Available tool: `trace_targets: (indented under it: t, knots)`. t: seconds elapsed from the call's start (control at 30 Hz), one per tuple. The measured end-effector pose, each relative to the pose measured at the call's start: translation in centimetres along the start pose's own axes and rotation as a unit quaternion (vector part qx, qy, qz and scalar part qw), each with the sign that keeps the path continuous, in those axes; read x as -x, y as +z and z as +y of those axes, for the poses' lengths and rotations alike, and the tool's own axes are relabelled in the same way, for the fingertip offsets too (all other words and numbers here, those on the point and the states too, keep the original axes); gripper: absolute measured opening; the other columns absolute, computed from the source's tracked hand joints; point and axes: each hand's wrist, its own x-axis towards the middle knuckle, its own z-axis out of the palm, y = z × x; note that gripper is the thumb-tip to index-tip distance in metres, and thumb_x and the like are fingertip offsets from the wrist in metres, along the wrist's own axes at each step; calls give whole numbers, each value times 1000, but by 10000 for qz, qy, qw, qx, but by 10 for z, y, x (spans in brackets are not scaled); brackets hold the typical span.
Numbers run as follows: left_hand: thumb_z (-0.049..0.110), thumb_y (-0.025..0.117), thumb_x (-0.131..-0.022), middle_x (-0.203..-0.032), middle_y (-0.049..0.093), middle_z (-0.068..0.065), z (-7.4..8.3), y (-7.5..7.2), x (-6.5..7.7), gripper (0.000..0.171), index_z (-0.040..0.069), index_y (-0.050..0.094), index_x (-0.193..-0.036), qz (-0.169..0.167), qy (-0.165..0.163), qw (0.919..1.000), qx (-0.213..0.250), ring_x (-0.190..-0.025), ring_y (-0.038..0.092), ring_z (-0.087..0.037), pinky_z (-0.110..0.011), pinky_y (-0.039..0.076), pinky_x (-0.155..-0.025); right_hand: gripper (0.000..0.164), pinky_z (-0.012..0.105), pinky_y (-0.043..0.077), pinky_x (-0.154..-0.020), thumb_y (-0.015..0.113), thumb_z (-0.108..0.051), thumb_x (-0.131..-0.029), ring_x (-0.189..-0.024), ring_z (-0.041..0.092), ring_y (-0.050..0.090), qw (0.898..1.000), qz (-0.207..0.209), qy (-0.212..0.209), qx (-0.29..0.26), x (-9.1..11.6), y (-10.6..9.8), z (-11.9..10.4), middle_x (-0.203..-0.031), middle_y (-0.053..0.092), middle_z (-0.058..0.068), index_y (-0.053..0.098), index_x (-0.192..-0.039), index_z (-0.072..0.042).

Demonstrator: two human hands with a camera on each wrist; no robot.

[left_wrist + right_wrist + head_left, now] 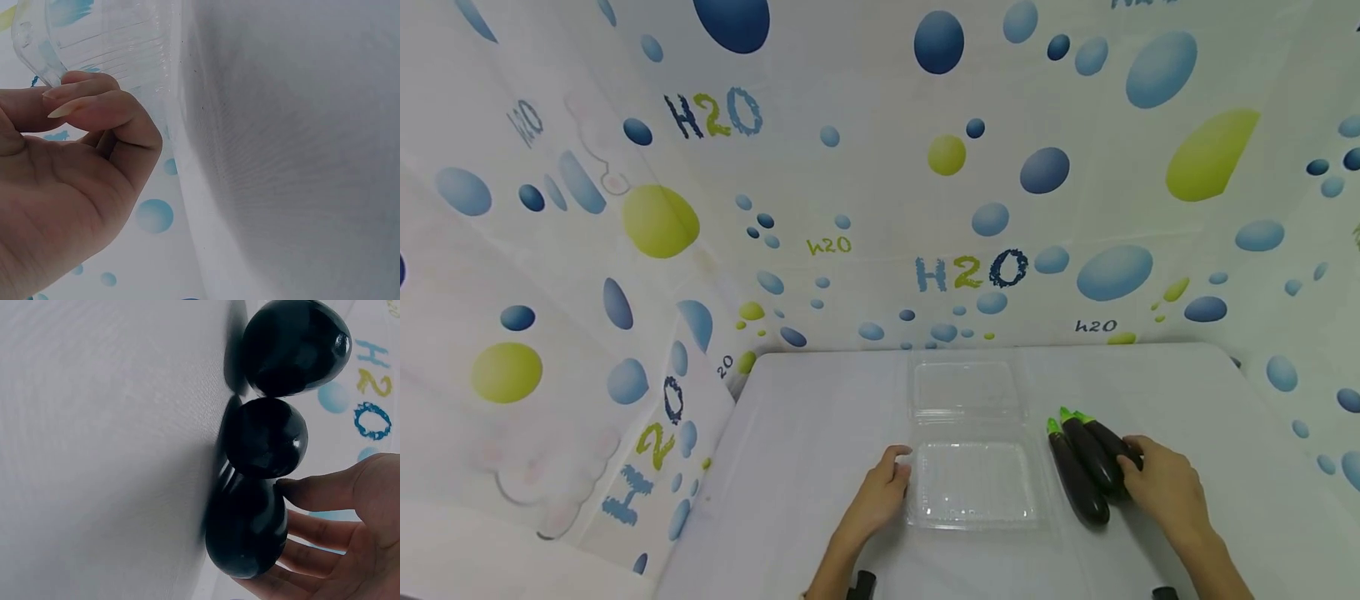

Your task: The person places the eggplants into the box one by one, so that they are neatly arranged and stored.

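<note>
A clear plastic clamshell container lies opened out on the white table, its lid half toward the back wall. At its left edge is my left hand, fingers bent, thumb and fingertips pinching the rim. To the right of the container, three dark eggplants with green stems lie side by side: a left one, a middle one and a right one. My right hand grips the right eggplant, its thumb on top where that eggplant meets the middle one.
The white table reaches back to a curtain-like wall covering printed with blue and green drops. More of this covering hangs along the left side. Dark wrist-camera parts show at the bottom edge.
</note>
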Motion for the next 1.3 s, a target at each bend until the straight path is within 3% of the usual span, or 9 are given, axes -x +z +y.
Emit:
trace_targets:
  t: [0.3, 0.53, 0.73, 1.03, 1.3]
  knots:
    - [11, 45, -110, -78, 57, -1, 1, -1, -1, 35, -3, 51, -141, -59, -2, 10000, 77, -65, 49, -12, -27, 40, -57, 38, 49, 53, -60, 68, -9, -96, -86, 48, 70, 10000, 90, 10, 22, -2, -3, 2, -114, 66, 39, 62, -124, 16]
    - [11, 45, -110, -77, 59, -5, 2, 0, 1, 36, -3, 49, -143, -92, -29, 9998, 173, -63, 47, -12, -27, 38, -56, 37, 44, 51, -55, 68, -8, -96, -73, 33, 66, 9998, 199, -35, -7, -3, -5, 2, -113, 66, 40, 62, -124, 16]
    - [12, 45, -110, -75, 58, -7, 2, 0, 2, 36, -3, 49, -143, -84, -75, 9998, 182, -61, 45, -13, -26, 37, -54, 36, 47, 50, -55, 67, -7, -96, -73, 35, 66, 9992, 374, -121, 34, -4, -9, 0, -111, 66, 41, 63, -123, 16]
    - [12, 45, -111, -75, 57, -2, 1, -1, 0, 36, -3, 49, -143, -57, -31, 9999, 131, -62, 46, -12, -27, 38, -55, 37, 50, 51, -58, 65, -8, -98, -77, 38, 66, 9996, 283, -2, 32, -9, -15, -5, -114, 64, 42, 61, -127, 15]
    - [12, 43, -111, -77, 57, -3, 1, 0, -1, 36, -5, 49, -143, -84, 8, 9999, 133, -63, 47, -12, -27, 38, -56, 36, 39, 45, -52, 64, -6, -98, -71, 32, 63, 9992, 361, -172, -44, -9, -23, -12, -112, 65, 41, 61, -127, 15]
